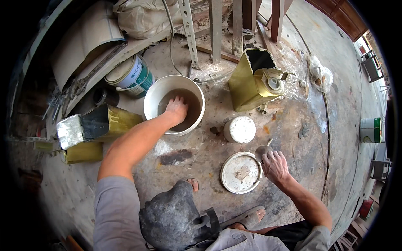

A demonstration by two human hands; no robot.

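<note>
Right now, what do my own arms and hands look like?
Your left hand and right hand are ungloved, with no rings that I can make out. Both forearms are bare, with no watch visible. The left sleeve and right sleeve are short, plain and grey.

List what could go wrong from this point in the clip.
Spill: the left hand is inside the white bucket with its murky liquid, so a knock could slop some onto the floor.

Cut: the gold tin stands with part of its top open, and the edges may be sharp if brushed.

Slip: a sandalled foot is near the round white lid, which might slide if stepped on.
</note>
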